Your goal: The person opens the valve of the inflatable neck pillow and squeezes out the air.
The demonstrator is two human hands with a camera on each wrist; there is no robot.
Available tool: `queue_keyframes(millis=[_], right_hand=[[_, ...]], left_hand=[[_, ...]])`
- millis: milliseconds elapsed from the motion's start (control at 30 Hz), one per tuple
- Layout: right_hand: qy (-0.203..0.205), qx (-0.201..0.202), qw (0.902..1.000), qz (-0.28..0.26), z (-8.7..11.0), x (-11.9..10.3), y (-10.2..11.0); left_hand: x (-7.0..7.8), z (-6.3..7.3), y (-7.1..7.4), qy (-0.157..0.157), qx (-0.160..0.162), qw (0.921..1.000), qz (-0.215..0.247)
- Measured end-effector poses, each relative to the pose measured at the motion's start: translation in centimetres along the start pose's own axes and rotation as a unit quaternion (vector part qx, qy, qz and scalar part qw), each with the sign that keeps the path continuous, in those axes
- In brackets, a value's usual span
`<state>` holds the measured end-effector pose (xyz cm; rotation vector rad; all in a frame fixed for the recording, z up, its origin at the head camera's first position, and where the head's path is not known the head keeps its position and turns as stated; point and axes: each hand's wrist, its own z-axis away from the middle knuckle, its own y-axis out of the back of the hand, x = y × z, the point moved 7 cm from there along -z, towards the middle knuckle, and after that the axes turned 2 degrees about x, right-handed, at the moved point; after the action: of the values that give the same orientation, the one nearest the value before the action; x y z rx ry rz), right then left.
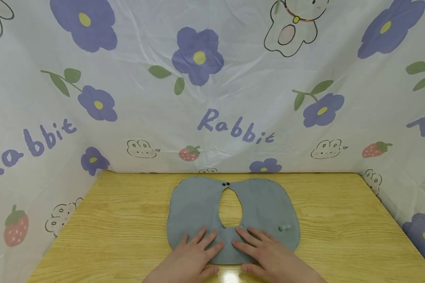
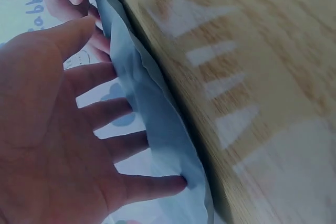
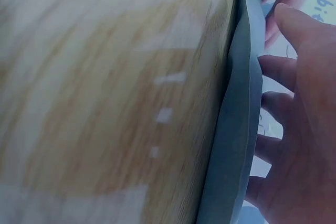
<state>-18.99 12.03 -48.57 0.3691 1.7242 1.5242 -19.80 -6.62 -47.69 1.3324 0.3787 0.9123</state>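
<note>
A grey-blue cloth bib [image 1: 191, 204] lies spread on the wooden table, its oval neck hole in the middle. Two dark snaps [image 1: 226, 184] sit close together at the far end of that hole. My left hand [image 1: 194, 253] rests its spread fingers on the near part of the bib, left of centre. Opposite it, my right hand [image 1: 270, 253] touches the same part with fingers extended. Both thumbs lie near the bib's front edge. In the wrist views, the fingertips meet the cloth [image 2: 160, 124], which stands slightly off the table along its edge.
The wooden tabletop [image 1: 124, 220] extends to both sides of the bib. A white sheet [image 1: 156, 114] printed with purple flowers, rabbits and strawberries hangs behind the table and along both sides. A small shiny mark [image 1: 281, 228] shows on the bib's right half.
</note>
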Motion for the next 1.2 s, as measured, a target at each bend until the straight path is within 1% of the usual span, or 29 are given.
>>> queue_keyframes(millis=[133, 367, 500, 600, 667, 733, 800, 867, 933, 1000, 1067, 1133, 1200], right_hand=[[0.006, -0.010, 0.9999, 0.006, -0.1, -0.2, -0.2], [0.007, -0.037, 0.9993, 0.002, -0.2, -0.2, -0.5], [0.005, -0.045, 0.9990, -0.007, -0.2, -0.2, -0.4], [0.014, -0.039, 0.9989, -0.020, -0.4, -0.3, 0.2], [0.022, -0.031, 0.9985, -0.039, -0.6, -0.3, 1.1], [0.032, -0.010, 0.9983, -0.048, -0.9, 0.0, 2.2], [0.031, 0.012, 0.9977, -0.059, -1.4, 0.6, 3.4], [0.021, 0.032, 0.9967, -0.071, -2.2, 1.7, 4.5], [0.008, 0.053, 0.9958, -0.074, -3.1, 3.1, 5.4], [-0.008, 0.066, 0.9948, -0.078, -4.1, 4.7, 6.1], [-0.024, 0.084, 0.9936, -0.071, -5.0, 6.3, 6.8], [-0.037, 0.105, 0.9924, -0.054, -5.9, 7.8, 7.3], [-0.046, 0.120, 0.9909, -0.041, -6.5, 9.0, 7.8]], left_hand=[[-0.1, -0.1, -0.3, 0.009, -0.011, 0.9999, -0.002], [-0.2, -0.5, -0.7, 0.020, -0.024, 0.9995, -0.006], [-0.1, -0.5, -0.5, 0.023, -0.029, 0.9993, -0.001], [0.0, -0.5, 0.2, 0.019, -0.027, 0.9995, 0.003], [0.2, -0.6, 1.2, 0.002, -0.011, 0.9999, 0.004], [0.3, -0.9, 2.5, -0.024, 0.015, 0.9995, 0.016], [0.0, -1.5, 3.9, -0.047, 0.045, 0.9975, 0.030], [-0.5, -2.4, 5.3, -0.058, 0.074, 0.9947, 0.042], [-1.4, -3.5, 6.5, -0.057, 0.106, 0.9919, 0.040], [-2.3, -4.7, 7.6, -0.053, 0.145, 0.9879, 0.010], [-3.3, -5.8, 8.2, -0.045, 0.178, 0.9829, -0.018], [-4.2, -7.0, 8.5, -0.030, 0.194, 0.9797, -0.041], [-5.0, -8.0, 8.4, -0.010, 0.191, 0.9804, -0.049]])
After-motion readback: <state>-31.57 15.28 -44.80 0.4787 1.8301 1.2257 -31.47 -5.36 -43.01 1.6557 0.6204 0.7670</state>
